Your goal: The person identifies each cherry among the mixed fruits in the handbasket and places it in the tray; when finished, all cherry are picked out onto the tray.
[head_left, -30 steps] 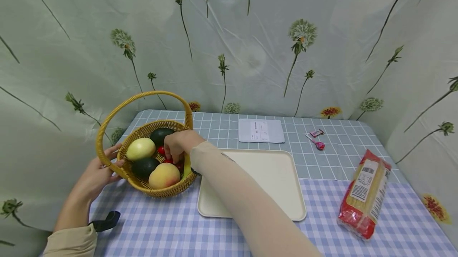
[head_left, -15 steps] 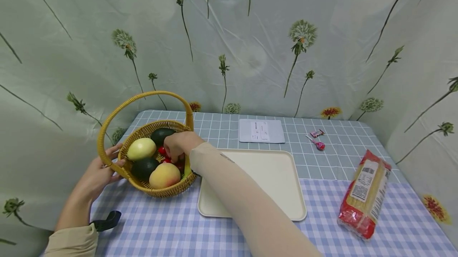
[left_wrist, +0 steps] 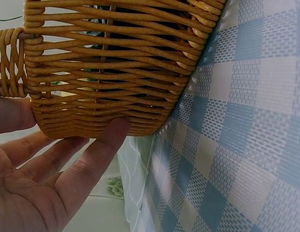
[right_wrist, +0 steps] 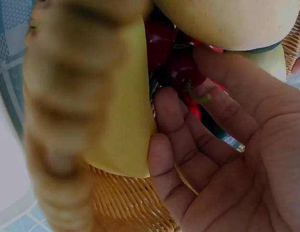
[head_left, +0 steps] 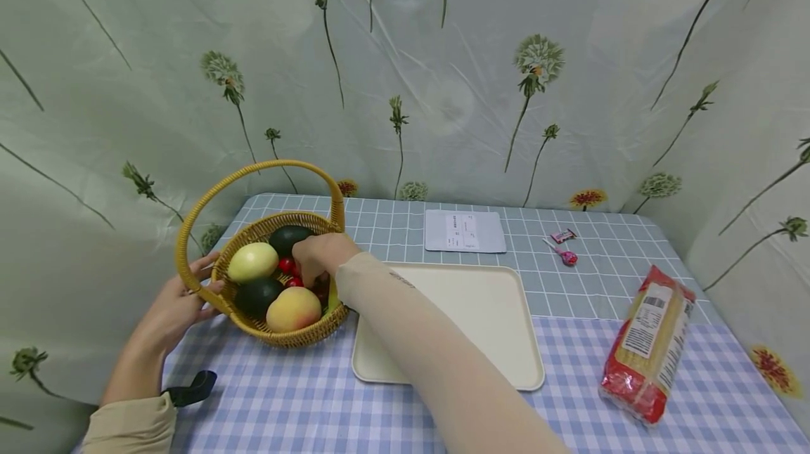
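Observation:
A yellow wicker basket (head_left: pixel 297 336) with a tall handle stands at the table's left, holding fruit. Straight fingers of my left hand (head_left: pixel 174 306) rest against its outer wall, as the left wrist view also shows. My right hand (head_left: pixel 325 255) reaches inside; in the right wrist view its thumb and a finger pinch a dark red cherry (right_wrist: pixel 181 70) with a green stem. Around it lie more cherries (head_left: pixel 286 266), a peach (head_left: pixel 294 309), a pale yellow-green fruit (head_left: pixel 253 262), two dark green fruits, one in front (head_left: pixel 258 298), and a smooth yellow piece (right_wrist: pixel 128 106), partly hidden.
A cream tray (head_left: pixel 471 320) lies right of the basket, partly under the right forearm. Behind it is a grey pouch (head_left: pixel 465 231). To the right are a lollipop (head_left: pixel 567 257), a small wrapped candy (head_left: pixel 562 236) and a red-ended clear pack (head_left: pixel 647 345). A patterned curtain hangs behind the table.
The view has shifted slightly. My right hand has moved very little among the fruit, and my left hand stays at the basket's side.

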`<state>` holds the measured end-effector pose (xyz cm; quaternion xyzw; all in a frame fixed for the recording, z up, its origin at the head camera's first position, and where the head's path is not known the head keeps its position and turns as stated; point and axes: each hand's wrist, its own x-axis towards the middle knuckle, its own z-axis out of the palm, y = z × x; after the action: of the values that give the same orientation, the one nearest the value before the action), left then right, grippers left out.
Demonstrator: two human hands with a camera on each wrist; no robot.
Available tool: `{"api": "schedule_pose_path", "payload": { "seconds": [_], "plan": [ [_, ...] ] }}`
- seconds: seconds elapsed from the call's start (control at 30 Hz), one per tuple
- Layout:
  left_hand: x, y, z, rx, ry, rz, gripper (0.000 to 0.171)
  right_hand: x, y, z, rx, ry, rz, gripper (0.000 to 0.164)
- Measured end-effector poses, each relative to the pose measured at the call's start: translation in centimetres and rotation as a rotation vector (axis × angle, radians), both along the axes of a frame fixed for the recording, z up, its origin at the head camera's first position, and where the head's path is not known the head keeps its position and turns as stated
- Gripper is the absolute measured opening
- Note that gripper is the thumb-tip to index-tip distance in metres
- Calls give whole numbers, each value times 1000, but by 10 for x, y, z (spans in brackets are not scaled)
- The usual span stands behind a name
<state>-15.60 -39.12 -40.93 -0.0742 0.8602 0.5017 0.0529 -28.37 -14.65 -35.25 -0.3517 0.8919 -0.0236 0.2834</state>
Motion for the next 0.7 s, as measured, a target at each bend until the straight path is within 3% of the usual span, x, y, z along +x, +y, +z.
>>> {"api": "schedule_pose_path", "payload": {
  "seconds": [0.37, 0.7],
  "plan": [
    [0, 0, 0, 28, 0, -15, 71, 5, 10, 11, -24, -39, -24, 10],
    [0, 0, -1, 17, 10, -16, 72, -1, 26, 11, -124, -6, 60, 17]
  ]
}}
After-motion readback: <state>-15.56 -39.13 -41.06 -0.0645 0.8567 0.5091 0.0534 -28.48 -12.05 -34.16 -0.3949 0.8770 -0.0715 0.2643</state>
